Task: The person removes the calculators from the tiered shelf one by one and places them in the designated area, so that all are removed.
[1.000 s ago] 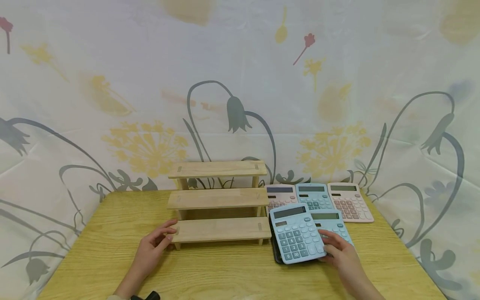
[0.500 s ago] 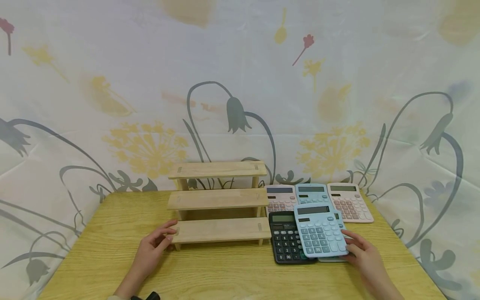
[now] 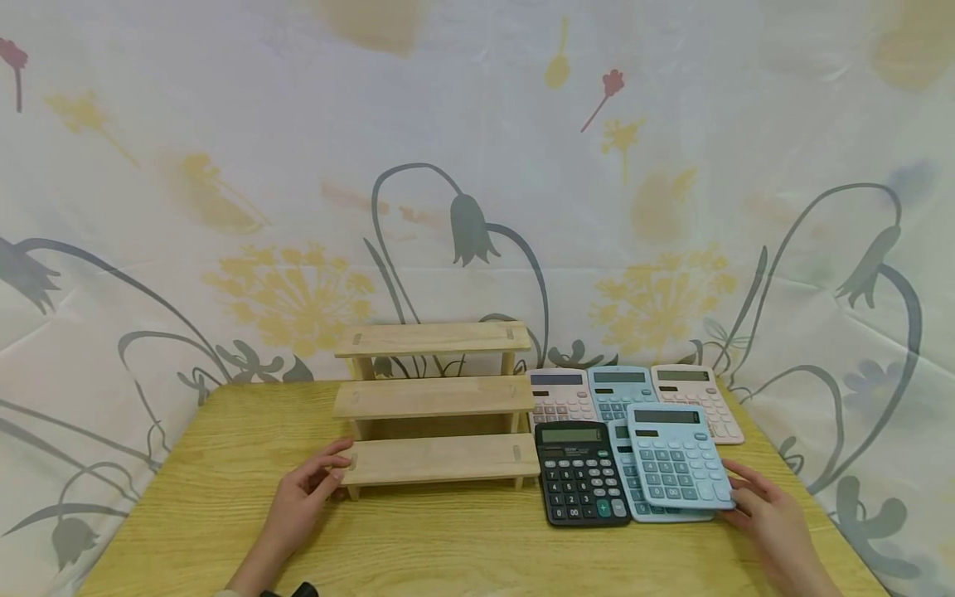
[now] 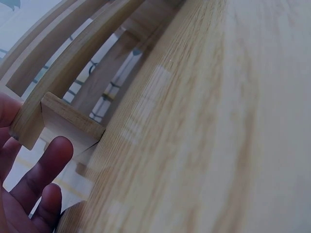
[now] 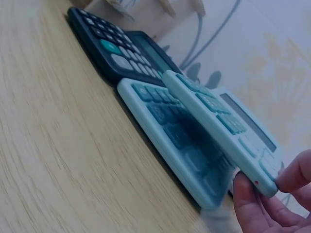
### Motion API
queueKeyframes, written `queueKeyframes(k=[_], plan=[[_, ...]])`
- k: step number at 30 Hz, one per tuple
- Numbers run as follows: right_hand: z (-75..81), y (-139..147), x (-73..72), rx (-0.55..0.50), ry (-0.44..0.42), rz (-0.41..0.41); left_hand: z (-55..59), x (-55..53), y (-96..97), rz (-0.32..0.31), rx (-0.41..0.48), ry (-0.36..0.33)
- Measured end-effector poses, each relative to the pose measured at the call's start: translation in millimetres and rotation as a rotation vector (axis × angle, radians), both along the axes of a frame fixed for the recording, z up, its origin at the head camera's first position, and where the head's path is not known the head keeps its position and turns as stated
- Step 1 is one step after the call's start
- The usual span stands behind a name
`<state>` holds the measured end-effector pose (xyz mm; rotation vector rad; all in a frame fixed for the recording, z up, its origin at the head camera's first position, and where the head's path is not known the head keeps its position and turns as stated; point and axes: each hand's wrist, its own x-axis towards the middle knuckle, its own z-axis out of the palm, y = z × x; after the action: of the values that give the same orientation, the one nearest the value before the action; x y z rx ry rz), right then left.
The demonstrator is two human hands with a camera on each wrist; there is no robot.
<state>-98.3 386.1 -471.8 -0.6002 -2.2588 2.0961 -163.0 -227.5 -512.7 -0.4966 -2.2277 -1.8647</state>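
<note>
My right hand (image 3: 768, 514) pinches the lower right edge of a light blue calculator (image 3: 679, 464), with thumb and fingers on opposite faces in the right wrist view. That calculator is tilted above a second light blue calculator (image 5: 170, 131), covering part of it. A black calculator (image 3: 582, 477) lies flat just left of the lower blue one. My left hand (image 3: 302, 497) is at the left end of the lowest board of a three-tier wooden stand (image 3: 440, 460). Its fingers touch the board's end (image 4: 29, 126), while other loosely bent fingers (image 4: 58, 153) stay off the wood.
Behind the front calculators lie a pink calculator (image 3: 559, 398), another blue calculator (image 3: 621, 390) and a second pink calculator (image 3: 690, 385). All rest on a yellow wooden table (image 3: 448, 551). A flower-patterned cloth (image 3: 298, 207) hangs behind. Dark gear (image 3: 298, 590) sits near my left forearm.
My right hand has carried the light blue calculator rightwards, off the black calculator and over the other blue one. The black calculator has come into full view. My left hand has stayed put.
</note>
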Motion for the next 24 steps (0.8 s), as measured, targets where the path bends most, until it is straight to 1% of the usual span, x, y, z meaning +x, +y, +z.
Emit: queueKeyframes(k=[3, 7, 9, 11, 15, 19, 24], plan=[[-1.0, 9.5, 1.6, -0.022, 0.017, -0.001, 0.0, 0.2, 0.0, 0.001, 0.000, -0.004], [-1.6, 19.9, 4.6, -0.059, 0.040, -0.032, 0.7, 0.4, 0.2, 0.005, -0.004, -0.008], [-2.9, 25.1, 6.8, -0.109, 0.066, -0.049, 0.7, 0.2, 0.3, 0.008, -0.005, -0.006], [-4.3, 30.3, 9.0, -0.155, 0.100, -0.047, 0.5, -0.3, 0.3, 0.009, -0.005, -0.001], [-6.9, 40.8, 11.2, -0.214, 0.135, -0.056, -0.6, -1.1, 0.1, 0.009, -0.003, 0.006], [-7.9, 49.1, 11.2, -0.196, 0.114, -0.082, -0.8, -1.1, -0.2, 0.004, -0.002, 0.005], [-10.5, 57.7, 10.7, -0.148, 0.065, -0.142, -1.0, -0.9, -0.6, -0.003, 0.003, 0.000]])
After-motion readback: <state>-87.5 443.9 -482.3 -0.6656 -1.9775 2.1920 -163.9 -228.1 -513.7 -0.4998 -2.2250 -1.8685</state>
